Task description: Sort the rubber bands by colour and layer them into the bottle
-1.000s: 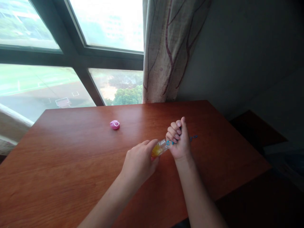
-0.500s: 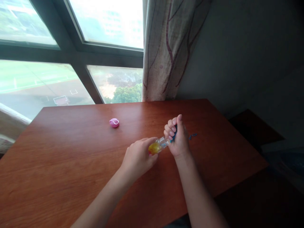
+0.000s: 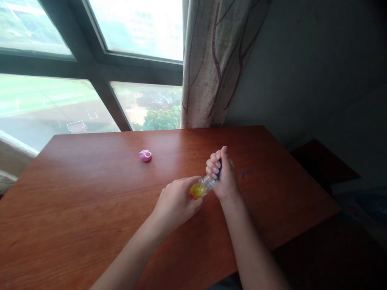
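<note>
left grip (image 3: pixel 178 199): curled, back upward | right grip (image 3: pixel 225 177): fisted, thumb (image 3: pixel 224 153) extended

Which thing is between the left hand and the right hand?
In the head view, a clear, partly yellow container lies there: the left hand grips it, and its narrow end points toward the right hand.

No text, label, brand, number or sign can be read, neither on the bottle (image 3: pixel 198 190) over the table (image 3: pixel 90 209) nor on other things around this table.
</note>
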